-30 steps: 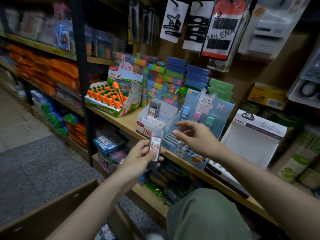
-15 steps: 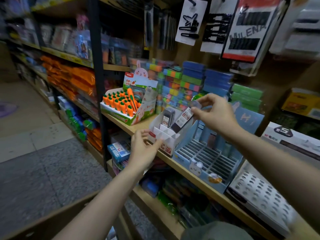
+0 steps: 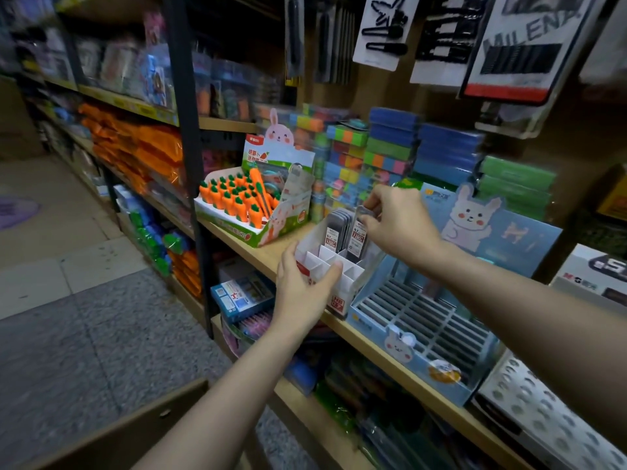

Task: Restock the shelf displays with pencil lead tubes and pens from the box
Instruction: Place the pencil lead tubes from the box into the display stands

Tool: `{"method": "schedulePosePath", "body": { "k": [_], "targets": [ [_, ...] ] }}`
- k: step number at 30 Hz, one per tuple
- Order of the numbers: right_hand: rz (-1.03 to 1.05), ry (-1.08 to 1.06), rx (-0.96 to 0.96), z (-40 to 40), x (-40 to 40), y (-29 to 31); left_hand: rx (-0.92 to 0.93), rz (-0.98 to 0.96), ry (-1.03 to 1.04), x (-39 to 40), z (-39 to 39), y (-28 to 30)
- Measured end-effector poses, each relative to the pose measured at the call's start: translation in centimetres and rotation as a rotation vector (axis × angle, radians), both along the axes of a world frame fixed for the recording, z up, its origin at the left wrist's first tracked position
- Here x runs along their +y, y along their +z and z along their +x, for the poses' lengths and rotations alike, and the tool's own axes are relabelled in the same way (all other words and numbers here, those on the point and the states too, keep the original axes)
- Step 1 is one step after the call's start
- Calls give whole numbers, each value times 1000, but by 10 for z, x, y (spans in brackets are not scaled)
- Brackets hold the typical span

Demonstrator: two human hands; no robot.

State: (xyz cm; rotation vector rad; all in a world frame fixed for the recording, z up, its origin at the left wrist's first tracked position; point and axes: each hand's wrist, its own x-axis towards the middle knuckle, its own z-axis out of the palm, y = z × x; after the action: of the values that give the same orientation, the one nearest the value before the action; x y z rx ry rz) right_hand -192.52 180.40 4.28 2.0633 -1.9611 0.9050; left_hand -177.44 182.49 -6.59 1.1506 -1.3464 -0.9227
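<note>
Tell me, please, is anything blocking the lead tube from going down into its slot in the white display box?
Nothing visible does. The right hand pinches the lead tube already partway into a rear compartment of the white display box, beside the tubes already there.

A carrot eraser display is sitting on the wooden shelf, orange carrots standing upright in rows. Right of the display, stacks of colourful blocks are rising against the back wall. Above the stacks, hair clip cards are hanging. Left of the display, orange packets are lying piled on a neighbouring shelf. Below it, a blue boxed item is resting.
</note>
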Motion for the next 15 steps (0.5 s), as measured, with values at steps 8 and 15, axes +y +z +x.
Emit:
{"method": "schedulePosePath", "body": {
  "k": [8, 15],
  "targets": [
    [-22, -57, 164, 0, 0, -8, 33, 19, -39, 1, 4, 0],
    [-40, -115, 137, -1, -1, -18, 42, 43, -31, 1, 2, 2]
  ]
}}
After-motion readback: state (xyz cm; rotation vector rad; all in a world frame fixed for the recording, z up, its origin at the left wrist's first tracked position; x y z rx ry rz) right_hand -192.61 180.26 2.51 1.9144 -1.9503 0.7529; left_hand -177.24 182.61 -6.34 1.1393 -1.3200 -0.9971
